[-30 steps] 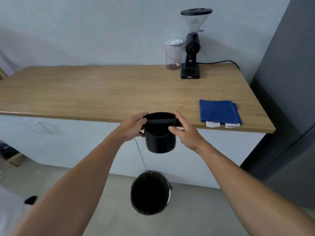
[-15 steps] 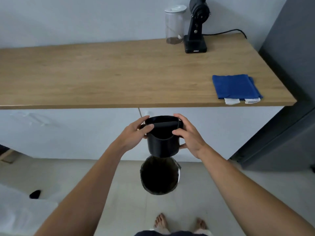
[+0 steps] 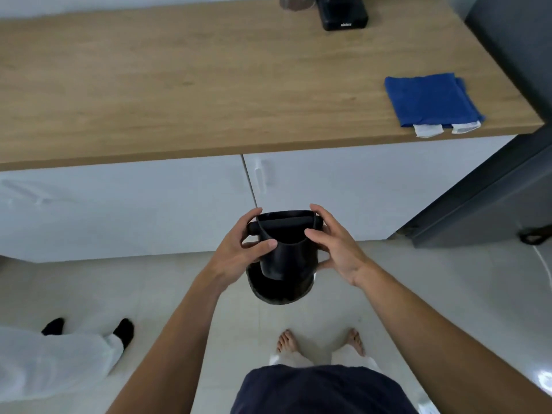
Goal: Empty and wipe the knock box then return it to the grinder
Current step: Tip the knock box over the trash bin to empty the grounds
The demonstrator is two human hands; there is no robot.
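Knock box (image 3: pixel 286 248) between both hands

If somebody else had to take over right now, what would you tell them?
Left hand and right hand both hold the knock box, upright, right above the bin on the floor.
Blue cloth lies folded on the counter; the grinder stands at the back.
Done: box carried to the bin.
Left: tip it out, wipe it, return it beside the grinder.
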